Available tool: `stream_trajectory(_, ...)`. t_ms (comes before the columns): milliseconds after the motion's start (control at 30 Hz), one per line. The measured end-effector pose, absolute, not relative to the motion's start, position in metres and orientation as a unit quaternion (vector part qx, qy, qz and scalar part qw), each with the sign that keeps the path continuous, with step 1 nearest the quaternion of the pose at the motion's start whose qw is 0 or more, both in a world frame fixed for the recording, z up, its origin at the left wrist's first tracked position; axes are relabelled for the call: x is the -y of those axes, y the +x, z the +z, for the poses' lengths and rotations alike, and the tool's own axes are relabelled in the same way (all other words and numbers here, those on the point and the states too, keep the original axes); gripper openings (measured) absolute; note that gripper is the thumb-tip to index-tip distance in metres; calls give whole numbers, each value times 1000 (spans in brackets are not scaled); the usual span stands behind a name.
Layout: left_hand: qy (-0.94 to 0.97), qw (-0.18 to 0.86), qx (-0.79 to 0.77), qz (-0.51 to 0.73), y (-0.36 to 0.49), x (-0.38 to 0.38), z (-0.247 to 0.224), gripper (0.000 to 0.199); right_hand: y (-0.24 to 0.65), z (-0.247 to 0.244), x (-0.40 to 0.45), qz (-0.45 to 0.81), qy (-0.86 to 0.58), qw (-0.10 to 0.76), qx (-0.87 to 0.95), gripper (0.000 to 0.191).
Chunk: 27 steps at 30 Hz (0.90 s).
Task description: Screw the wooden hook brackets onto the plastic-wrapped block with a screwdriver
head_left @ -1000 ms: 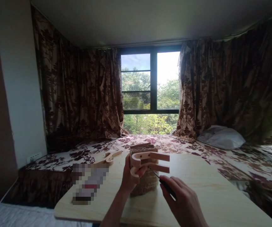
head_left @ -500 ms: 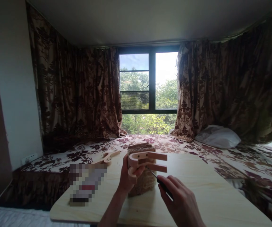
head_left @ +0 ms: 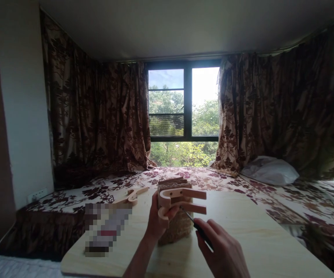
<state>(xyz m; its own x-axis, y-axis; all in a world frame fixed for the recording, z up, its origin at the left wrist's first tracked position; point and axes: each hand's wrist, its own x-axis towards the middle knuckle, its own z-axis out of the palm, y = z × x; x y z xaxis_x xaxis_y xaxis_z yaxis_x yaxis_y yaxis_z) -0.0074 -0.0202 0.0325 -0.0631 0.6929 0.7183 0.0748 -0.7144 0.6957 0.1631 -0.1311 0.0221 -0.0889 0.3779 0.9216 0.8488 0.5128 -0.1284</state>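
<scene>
My left hand (head_left: 154,222) is closed around the left side of a curved pale wooden hook piece (head_left: 194,194), its thumb at the lower curl. Two prongs of the piece point right, and dark screw holes show in its upper part. Right behind it stands a rough brown block (head_left: 177,231) on the table; whether the two are joined I cannot tell. My right hand (head_left: 223,247) is wrapped round the black handle of a screwdriver (head_left: 202,232). Its thin shaft slants up-left, with the tip at the lower prong.
Another curved wooden piece (head_left: 132,197) lies at the table's back left. Nearer me is a pixelated flat item (head_left: 107,231). The pale wooden table (head_left: 236,216) has a floral-covered ledge (head_left: 143,175) behind it, with a white plastic bag (head_left: 271,170) on the right.
The whole view has shifted slightly, so everything sits a little lower and to the right. Both hands keep their holds, and the screwdriver tip stays at the lower prong.
</scene>
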Motion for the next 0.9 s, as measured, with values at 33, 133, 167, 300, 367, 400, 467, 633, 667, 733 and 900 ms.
stream_trajectory(33, 652, 230, -294, 660, -7, 19, 31, 60, 163, 22, 131, -228, -437, 513, 703, 22)
stream_trajectory(133, 668, 220, -289, 650, -8, 16, 27, 57, 163, 20, 130, -180, -449, 529, 698, 21)
stream_trajectory(167, 669, 217, -290, 649, -8, 15, 26, 56, 162, 20, 129, -163, -456, 534, 693, 20)
stream_trajectory(300, 674, 212, -287, 647, -8, 13, 25, 56, 161, 20, 127, -117, -480, 545, 677, 15)
stream_trajectory(367, 676, 209, -285, 646, -8, 13, 26, 56, 162, 22, 128, -107, -486, 543, 677, 15)
stream_trajectory(400, 677, 208, -286, 646, -8, 14, 26, 56, 162, 23, 129, -110, -486, 539, 679, 17)
stream_trajectory(467, 677, 204, -288, 646, -8, 14, 27, 54, 162, 25, 132, -146, -482, 519, 691, 22)
stream_trajectory(633, 681, 202, -285, 644, -9, 14, 26, 57, 162, 27, 133, -229, -467, 481, 706, 23)
stream_trajectory(667, 682, 202, -284, 644, -8, 14, 25, 58, 161, 27, 133, -228, -467, 485, 704, 22)
stream_trajectory(733, 682, 200, -283, 644, -8, 14, 26, 58, 160, 28, 132, -222, -470, 492, 698, 21)
stream_trajectory(900, 682, 188, -287, 646, -7, 18, 31, 52, 157, 31, 134, -196, -496, 507, 678, 17)
